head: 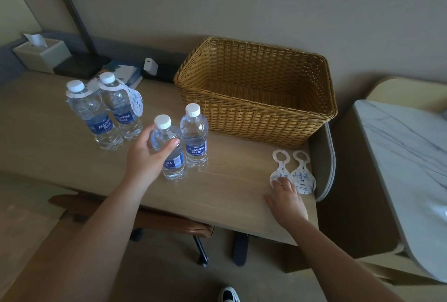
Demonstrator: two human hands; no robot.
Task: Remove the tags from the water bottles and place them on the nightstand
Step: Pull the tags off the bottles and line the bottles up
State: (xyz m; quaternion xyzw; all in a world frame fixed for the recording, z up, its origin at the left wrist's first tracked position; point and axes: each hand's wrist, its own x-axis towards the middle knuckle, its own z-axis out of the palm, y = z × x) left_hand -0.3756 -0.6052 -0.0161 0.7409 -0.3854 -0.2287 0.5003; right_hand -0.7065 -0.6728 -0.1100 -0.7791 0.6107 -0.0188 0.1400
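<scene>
My left hand [145,154] gripped an untagged bottle [169,149] on the worktop [229,195]; my right hand [286,201], fingers flat, pressed two freed tags [294,176] near the edge; I judged a careless sweep could knock them off

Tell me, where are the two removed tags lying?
The two removed tags lie flat side by side at the table's right end, below the basket, under the right hand's fingertips.
</scene>
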